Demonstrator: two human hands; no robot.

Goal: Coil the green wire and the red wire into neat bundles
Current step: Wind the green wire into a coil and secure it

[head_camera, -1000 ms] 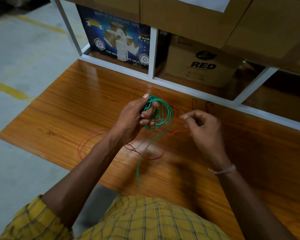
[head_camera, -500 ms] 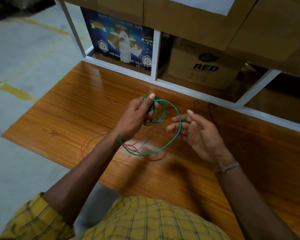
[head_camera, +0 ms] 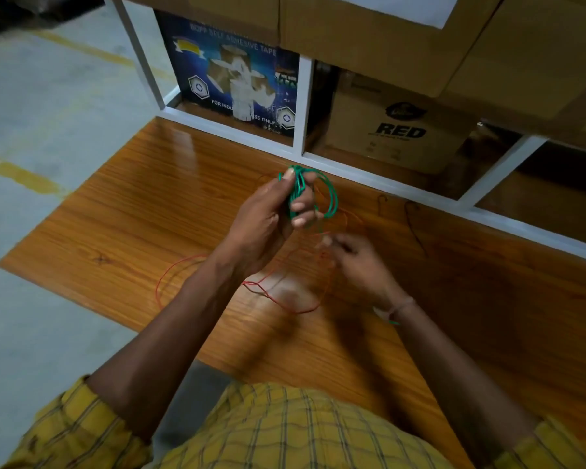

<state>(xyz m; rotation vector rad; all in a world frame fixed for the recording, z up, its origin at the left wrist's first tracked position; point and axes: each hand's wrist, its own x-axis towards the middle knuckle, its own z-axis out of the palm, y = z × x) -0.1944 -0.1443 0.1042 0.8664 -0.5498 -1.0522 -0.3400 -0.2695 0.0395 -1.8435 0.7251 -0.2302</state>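
Green wire (head_camera: 332, 198): gathered into several loops, held above the desk (head_camera: 132, 211) near its back edge. The bunched side of the loops sits inside the left hand (head_camera: 271, 225), thumb on top, fingers curled round the strands; the free side of the loops hangs open to the right of the knuckles. A short green tip shows by the right wrist, so the tail seems to run down that way, though its path is blurred.

Right hand (head_camera: 356, 262): lower and just right of the coil, fingers bent, blurred by motion. Cannot tell whether it pinches the green tail or holds nothing.

Red wire (head_camera: 285, 301): loose on the desk under both hands, sprawling in wide open curves, one arc reaching out left past the left forearm. Not yet coiled.

Handling, judged: both wires look thin, light and springy; loops will want to spring open if the grip slackens. Best hold is the crossing point where all turns bunch, pinched firmly, while the other hand feeds the tail. Insulation likely smooth, so strands could slip. Red wire risks tangling with the green tail.

Behind the desk: white shelf frame (head_camera: 300, 110), blue adhesive-tape box (head_camera: 230, 79), brown carton marked RED (head_camera: 400, 130).
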